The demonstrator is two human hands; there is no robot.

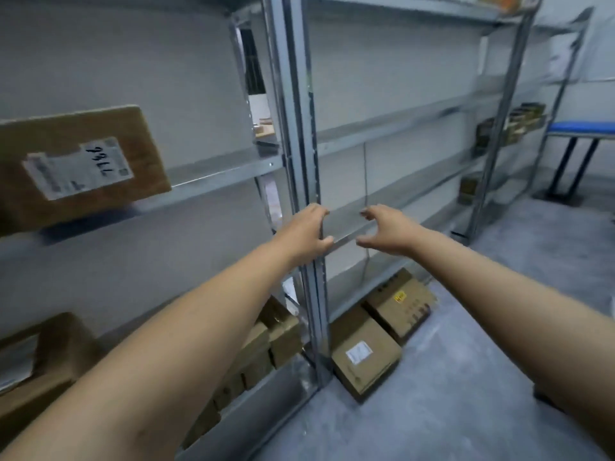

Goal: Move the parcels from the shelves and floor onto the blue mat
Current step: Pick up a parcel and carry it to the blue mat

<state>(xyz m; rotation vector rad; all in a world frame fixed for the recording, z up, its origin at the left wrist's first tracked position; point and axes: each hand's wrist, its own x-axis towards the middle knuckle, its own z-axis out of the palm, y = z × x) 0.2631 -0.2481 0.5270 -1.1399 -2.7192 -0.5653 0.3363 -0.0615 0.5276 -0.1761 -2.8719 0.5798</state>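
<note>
Our two forearms reach forward, bare; left hand [307, 231] open, fingers and thumb spread in a C over the shelf upright [301, 128], contact we cannot tell; right hand [386, 231] open beside it, fingers loosely curved, holding nothing; labelled parcel [83, 168] tilted on the left shelf; two floor parcels [366, 356] below the right rack, beside the upright's foot; more boxes [266, 344] on the bottom left shelf; blue mat [582, 127] on the far right tabletop, well apart from every parcel.
</note>
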